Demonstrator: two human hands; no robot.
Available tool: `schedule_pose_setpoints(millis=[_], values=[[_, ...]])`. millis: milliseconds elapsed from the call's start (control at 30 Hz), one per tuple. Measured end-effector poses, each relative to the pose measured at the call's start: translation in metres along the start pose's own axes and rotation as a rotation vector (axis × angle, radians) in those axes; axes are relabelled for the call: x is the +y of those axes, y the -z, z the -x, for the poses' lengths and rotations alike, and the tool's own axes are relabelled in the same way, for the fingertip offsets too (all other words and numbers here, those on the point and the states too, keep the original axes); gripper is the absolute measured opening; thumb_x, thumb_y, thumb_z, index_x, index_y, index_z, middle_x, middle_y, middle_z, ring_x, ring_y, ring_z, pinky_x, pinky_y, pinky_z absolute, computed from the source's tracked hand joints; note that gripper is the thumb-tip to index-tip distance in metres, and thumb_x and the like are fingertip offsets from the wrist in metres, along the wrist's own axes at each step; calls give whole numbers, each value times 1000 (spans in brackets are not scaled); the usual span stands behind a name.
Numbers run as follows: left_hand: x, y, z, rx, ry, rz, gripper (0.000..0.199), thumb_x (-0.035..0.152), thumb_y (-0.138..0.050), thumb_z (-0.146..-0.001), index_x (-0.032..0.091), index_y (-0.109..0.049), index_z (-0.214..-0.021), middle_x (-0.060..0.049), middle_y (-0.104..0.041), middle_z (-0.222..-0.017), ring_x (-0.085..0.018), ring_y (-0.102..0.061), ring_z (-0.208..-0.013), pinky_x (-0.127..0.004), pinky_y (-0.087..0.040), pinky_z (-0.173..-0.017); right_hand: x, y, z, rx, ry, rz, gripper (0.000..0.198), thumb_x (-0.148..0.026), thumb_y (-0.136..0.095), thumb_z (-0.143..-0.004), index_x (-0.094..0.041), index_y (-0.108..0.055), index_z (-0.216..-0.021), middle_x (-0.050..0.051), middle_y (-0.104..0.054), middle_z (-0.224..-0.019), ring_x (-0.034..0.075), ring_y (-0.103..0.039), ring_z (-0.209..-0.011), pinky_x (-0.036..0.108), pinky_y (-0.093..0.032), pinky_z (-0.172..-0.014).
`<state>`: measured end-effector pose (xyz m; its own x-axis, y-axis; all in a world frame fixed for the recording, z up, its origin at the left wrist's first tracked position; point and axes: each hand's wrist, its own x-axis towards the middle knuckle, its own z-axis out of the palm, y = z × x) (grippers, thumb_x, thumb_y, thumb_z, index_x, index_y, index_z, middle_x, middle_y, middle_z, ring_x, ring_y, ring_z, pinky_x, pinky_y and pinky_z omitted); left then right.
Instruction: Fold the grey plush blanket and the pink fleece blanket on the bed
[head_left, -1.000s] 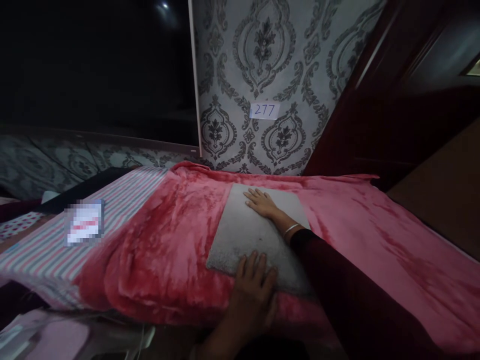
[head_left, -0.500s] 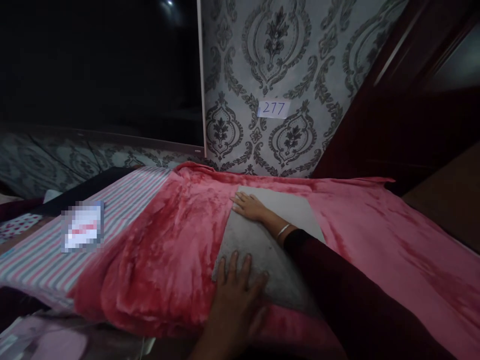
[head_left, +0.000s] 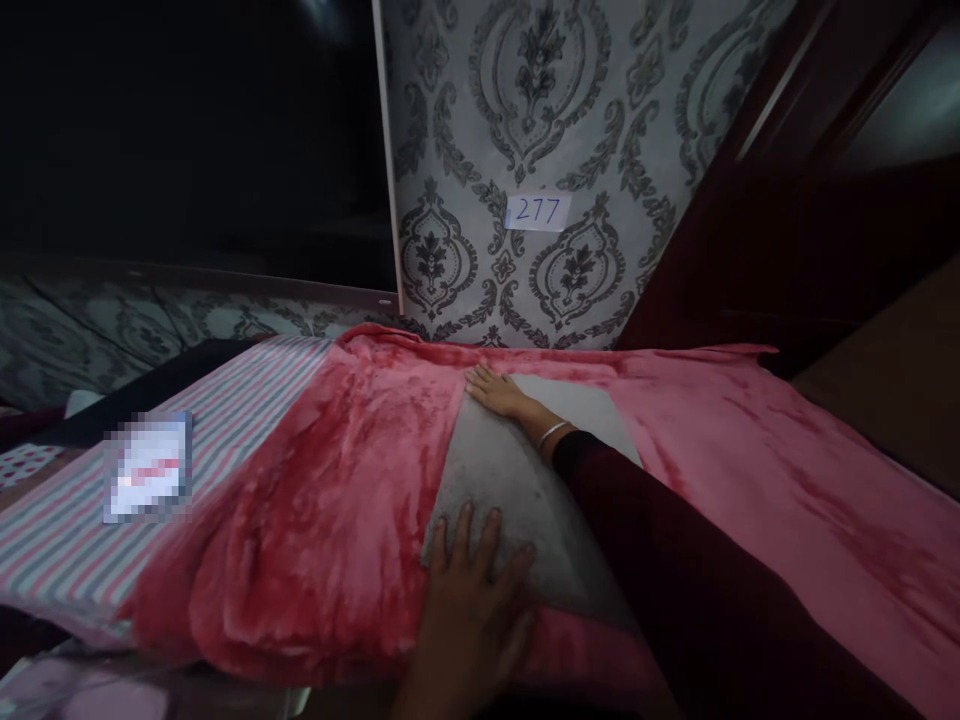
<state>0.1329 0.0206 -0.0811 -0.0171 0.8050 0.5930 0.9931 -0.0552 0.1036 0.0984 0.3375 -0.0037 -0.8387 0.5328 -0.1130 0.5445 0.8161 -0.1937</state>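
Observation:
A grey cloth (head_left: 510, 495) lies flat over a pink-red plush blanket (head_left: 322, 520). My left hand (head_left: 476, 590) rests at the near left part of the cloth, its fingers spread and pointing away from me. At the far left corner of the cloth is my right hand (head_left: 495, 390), palm down with the fingers stretched out. A light bangle circles the right wrist, and the dark right sleeve hides part of the cloth's right side. Neither hand grips anything.
Left of the blanket runs a striped cloth (head_left: 217, 420) with a blurred-out white item (head_left: 150, 470) on it. A large dark screen (head_left: 195, 140) hangs behind. Patterned wallpaper (head_left: 450, 150) bears a paper label (head_left: 538, 211) reading 277. A dark red panel (head_left: 750, 220) leans at right.
The view has shifted slightly, so the wall and screen sit a little further left. Both hands stay on the grey cloth at nearly the same spots.

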Motion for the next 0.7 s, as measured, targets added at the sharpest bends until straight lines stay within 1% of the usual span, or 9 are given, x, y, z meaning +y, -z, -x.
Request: schedule_pose_setpoints(millis=[33,100,200,267,333,400,533,633,700], values=[[0,-1,0,18,12,18,62,53,-73,-84,38,-62,-143,-6,-51,-158,-40,-36,-150,-65,-18,-124,-1,2,12,2,15,-19,65,-52,-18,-110,-24,-21,-169,8,-12,-175,26,-9,-161,56,-14,-129],[1,-1,-2,21,24,45,59,56,-72,-85,38,-63,-141,-6,-54,-156,-39,-39,-148,-64,-20,-123,1,0,46,28,70,-33,65,-56,-20,-109,-29,-21,-169,6,-13,-174,29,-11,-161,59,-16,-128],[3,-1,-4,-10,40,51,55,56,-71,-87,40,-65,-139,-6,-55,-155,-40,-43,-146,-64,-24,-122,13,-15,113,62,164,20,64,-61,-26,-108,-36,-25,-167,4,-16,-174,33,-13,-160,64,-20,-125],[3,0,-6,-28,43,39,55,55,-71,-87,41,-65,-140,-6,-55,-156,-40,-43,-146,-65,-25,-122,27,-28,153,81,186,74,64,-61,-29,-108,-37,-28,-166,5,-18,-174,35,-14,-160,65,-22,-124],[3,1,-7,-55,38,17,55,49,-71,-88,41,-64,-141,-7,-54,-156,-41,-44,-146,-66,-27,-121,43,-38,179,126,169,112,63,-58,-30,-109,-33,-30,-166,6,-20,-174,35,-17,-159,64,-23,-124],[3,2,-8,-86,33,-2,53,44,-69,-89,40,-63,-142,-7,-54,-157,-41,-44,-146,-67,-28,-120,59,-41,186,173,105,121,62,-54,-31,-109,-30,-31,-166,8,-23,-173,35,-19,-159,64,-24,-124],[3,7,-13,-160,42,-18,50,43,-65,-92,38,-64,-142,-9,-53,-157,-44,-43,-146,-70,-31,-117,85,-34,170,226,-79,69,57,-48,-31,-109,-31,-36,-164,7,-27,-172,35,-22,-158,65,-27,-122],[5,13,-18,-224,42,-36,50,44,-62,-95,36,-63,-144,-10,-52,-158,-44,-41,-148,-70,-31,-117,95,-23,164,207,-167,15,57,-45,-30,-109,-30,-35,-164,7,-25,-173,34,-22,-158,65,-25,-123],[6,16,-21,-258,43,-48,50,44,-60,-96,35,-63,-145,-10,-51,-159,-45,-40,-148,-70,-31,-118,96,-18,173,175,-244,-10,59,-47,-32,-109,-29,-34,-165,9,-24,-173,37,-21,-158,68,-23,-123]])
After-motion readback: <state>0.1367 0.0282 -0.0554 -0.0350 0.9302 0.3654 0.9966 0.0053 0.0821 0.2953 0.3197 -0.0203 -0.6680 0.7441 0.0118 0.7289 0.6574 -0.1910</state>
